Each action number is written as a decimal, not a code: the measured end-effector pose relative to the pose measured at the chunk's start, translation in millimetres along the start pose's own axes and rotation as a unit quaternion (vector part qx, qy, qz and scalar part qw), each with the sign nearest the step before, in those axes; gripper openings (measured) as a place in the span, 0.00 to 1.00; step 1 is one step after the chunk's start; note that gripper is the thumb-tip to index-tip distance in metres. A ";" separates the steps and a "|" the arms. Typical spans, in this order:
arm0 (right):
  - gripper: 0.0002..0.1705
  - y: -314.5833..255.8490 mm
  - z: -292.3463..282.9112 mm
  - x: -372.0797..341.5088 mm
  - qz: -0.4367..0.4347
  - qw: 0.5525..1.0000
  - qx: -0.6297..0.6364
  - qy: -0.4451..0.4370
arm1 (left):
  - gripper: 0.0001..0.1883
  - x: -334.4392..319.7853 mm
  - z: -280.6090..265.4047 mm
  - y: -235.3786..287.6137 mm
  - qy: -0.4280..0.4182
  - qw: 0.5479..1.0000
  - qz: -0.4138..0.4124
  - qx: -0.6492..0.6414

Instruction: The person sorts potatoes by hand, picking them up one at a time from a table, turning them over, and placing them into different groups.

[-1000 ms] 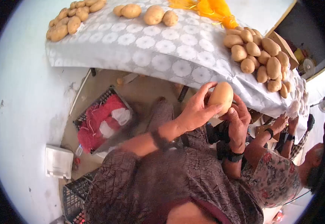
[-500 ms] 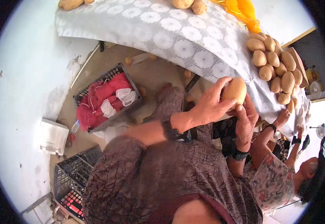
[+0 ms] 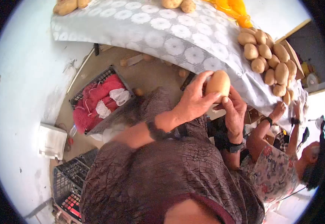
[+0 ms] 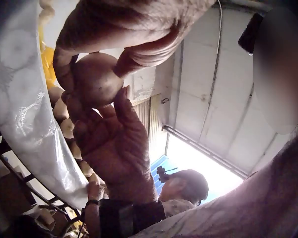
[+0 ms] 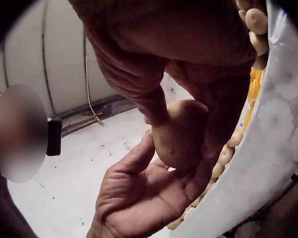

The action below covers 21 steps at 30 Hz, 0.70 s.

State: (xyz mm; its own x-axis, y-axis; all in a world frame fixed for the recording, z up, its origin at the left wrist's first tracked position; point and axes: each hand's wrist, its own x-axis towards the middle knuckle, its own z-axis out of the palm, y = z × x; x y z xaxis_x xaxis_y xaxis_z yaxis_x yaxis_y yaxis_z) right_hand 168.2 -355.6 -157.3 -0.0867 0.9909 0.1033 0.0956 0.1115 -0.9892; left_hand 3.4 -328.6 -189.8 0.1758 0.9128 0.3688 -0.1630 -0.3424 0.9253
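A smooth, oval, pale-skinned potato (image 3: 219,84) is held up between both hands, just off the front edge of the table. My left hand (image 3: 192,99) grips it from the left, thumb across the near side and fingers around the far side. From the right, my right hand (image 3: 235,114) holds its lower end between thumb and fingers. In the left wrist view the potato (image 4: 98,82) shows end-on between the two hands. The right wrist view has a small dark spot on the potato (image 5: 181,139), while the right fingers cover part of it.
A patterned silver cloth (image 3: 162,41) covers the table. Potatoes lie piled (image 3: 267,56) at its right, near orange netting (image 3: 233,9). Below stands a black crate (image 3: 114,114) with red mesh bags (image 3: 99,87). Another person's hand (image 3: 278,111) is at the table's right end.
The head view has tilted downward, moving the table's far potatoes up and partly out of frame. Both hands keep hold of the potato throughout.
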 end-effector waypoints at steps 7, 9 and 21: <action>0.32 14.5 -7.0 2.4 -0.007 0.999 -0.021 0.028 | 0.30 4.6 3.4 -5.3 0.001 0.999 -0.040 0.006; 0.29 7.6 -5.2 3.2 0.018 0.998 0.049 0.018 | 0.30 6.8 3.1 -1.1 -0.014 0.998 -0.031 -0.043; 0.34 9.2 -38.2 19.3 0.015 0.996 0.086 0.007 | 0.29 39.4 27.3 -7.0 -0.072 0.996 -0.046 -0.033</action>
State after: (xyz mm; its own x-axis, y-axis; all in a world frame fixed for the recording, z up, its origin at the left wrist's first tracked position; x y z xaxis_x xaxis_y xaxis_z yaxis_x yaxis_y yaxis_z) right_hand 205.3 -332.5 -160.5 -0.0720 0.9947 0.0728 -0.0730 0.0675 -0.9950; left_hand 38.0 -296.3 -179.4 0.3288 0.8966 0.2965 -0.2017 -0.2401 0.9496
